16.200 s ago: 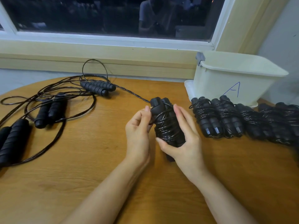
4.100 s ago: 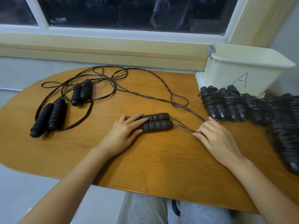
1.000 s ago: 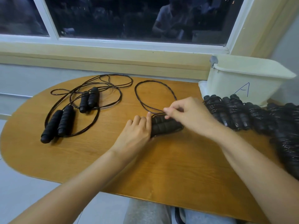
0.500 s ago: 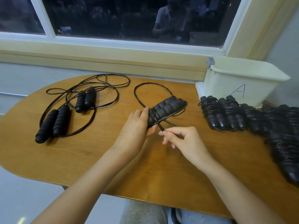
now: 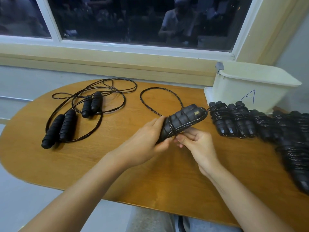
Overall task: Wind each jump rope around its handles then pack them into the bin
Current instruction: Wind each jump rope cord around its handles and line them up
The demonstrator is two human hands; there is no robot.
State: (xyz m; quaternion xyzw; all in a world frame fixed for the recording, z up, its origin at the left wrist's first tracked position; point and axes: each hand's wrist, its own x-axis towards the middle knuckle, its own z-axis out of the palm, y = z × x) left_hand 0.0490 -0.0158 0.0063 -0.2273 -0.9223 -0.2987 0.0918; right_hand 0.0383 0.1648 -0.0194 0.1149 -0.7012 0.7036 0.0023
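Above the counter's middle, a handle pair is held, partly wrapped.
The paired handles are kept tilted, with the left grip curled round their near end. The cord is pinched just beneath by the right grip, and a few turns are laid across. A slack loop is left far behind. Wound bundles are lined right, touching the bin. Two loose ropes are seen left.

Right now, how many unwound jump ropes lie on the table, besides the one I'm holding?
2, both on the table's left: one pair of handles near the front edge, another pair behind it, cords overlapping.
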